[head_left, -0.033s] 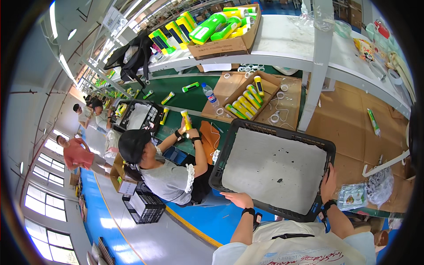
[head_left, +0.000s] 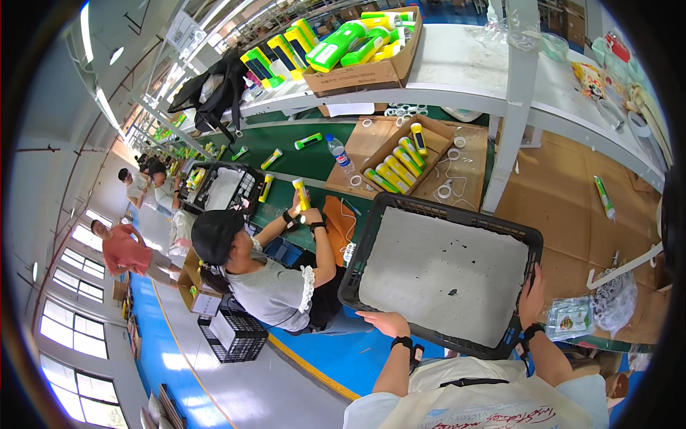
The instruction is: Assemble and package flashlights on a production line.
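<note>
While both hands grip it, I see the black plastic crate [head_left: 530, 236] held level over the workbench edge: left hand [head_left: 386, 323] clamped on the near rim, right hand [head_left: 531, 297] closed on the right corner. Grey sheet [head_left: 443, 275] lines its bottom. A seated co-worker [head_left: 264, 275] works just beside it.

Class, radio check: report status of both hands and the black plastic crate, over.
Left hand grips near rim of black plastic crate with grey liner. Right hand grips its right corner. Seated co-worker close at left, handling a yellow tube.
</note>
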Tool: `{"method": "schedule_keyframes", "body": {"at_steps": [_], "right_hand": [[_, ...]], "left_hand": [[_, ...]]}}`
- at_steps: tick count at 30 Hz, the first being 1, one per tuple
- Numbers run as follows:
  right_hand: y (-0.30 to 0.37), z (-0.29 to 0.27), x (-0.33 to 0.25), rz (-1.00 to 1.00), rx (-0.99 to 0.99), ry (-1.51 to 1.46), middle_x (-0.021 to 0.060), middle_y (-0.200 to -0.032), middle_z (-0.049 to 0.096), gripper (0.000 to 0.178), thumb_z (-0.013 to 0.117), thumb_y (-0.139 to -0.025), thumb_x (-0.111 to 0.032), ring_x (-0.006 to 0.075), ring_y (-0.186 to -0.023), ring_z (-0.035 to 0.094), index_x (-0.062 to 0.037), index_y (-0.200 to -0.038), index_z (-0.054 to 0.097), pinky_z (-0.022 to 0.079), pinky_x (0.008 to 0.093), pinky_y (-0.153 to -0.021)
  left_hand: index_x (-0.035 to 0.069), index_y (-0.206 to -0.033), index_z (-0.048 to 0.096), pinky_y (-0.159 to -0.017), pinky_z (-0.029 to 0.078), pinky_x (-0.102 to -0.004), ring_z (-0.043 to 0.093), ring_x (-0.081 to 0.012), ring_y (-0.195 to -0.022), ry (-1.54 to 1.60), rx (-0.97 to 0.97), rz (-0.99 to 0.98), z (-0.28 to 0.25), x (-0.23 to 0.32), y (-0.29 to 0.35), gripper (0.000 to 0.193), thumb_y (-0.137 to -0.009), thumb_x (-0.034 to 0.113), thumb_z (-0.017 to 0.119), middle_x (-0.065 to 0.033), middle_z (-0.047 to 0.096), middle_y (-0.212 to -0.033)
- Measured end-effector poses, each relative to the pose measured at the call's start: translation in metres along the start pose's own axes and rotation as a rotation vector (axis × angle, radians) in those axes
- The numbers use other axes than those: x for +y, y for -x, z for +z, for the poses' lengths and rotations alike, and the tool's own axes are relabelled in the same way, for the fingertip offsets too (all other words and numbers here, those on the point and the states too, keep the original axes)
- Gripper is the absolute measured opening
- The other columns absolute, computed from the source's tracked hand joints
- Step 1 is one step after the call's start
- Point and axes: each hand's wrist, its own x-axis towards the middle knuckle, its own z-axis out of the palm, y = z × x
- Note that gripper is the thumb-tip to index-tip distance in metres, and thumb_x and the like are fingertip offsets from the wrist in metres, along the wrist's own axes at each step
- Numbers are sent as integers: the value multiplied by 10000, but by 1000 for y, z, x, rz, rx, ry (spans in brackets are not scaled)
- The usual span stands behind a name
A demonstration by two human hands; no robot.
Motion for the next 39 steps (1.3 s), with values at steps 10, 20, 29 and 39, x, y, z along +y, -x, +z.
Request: {"method": "schedule_keyframes", "body": {"at_steps": [10, 20, 29, 39], "right_hand": [[2, -3, -12, 4, 120, -37, 177, -1394, 322, 547, 440, -885, -61, 394, -1209, 406, -140, -1401, 274, 404, 430, -953], [2, -1, -2, -3, 84, -39, 165, -1380, 347, 560, 437, -877, -41, 380, -1167, 449, -143, -1403, 273, 423, 413, -923], [3, 1, -10, -29, 125, -69, 180, -1245, 454, 569, 438, -873, -24, 375, -1064, 510, -135, -1405, 268, 445, 415, -865], [3, 3, -2, 58, 98, -49, 232, -1133, 553, 592, 449, -880, -50, 406, -934, 571, -171, -1420, 236, 461, 449, -783]], "left_hand": [[-57, -1418, -35, -952, 432, -336, 469, -378, -1168, 113, 33, -21, 0, -1, 0, 849, -766, -77, 508, -302, 305, -1359], [-42, -1421, -48, -943, 442, -347, 465, -398, -1162, 132, 30, -19, 9, -4, 1, 861, -764, -86, 507, -310, 309, -1353], [-101, -1397, -69, -1025, 362, -311, 391, -354, -1250, -139, 31, 80, 12, -13, -4, 830, -804, -8, 504, -304, 260, -1397], [-196, -1352, -22, -1098, 236, -290, 324, -327, -1305, -200, -199, 13, -4, 0, -3, 743, -874, 127, 445, -300, 163, -1451]]}}
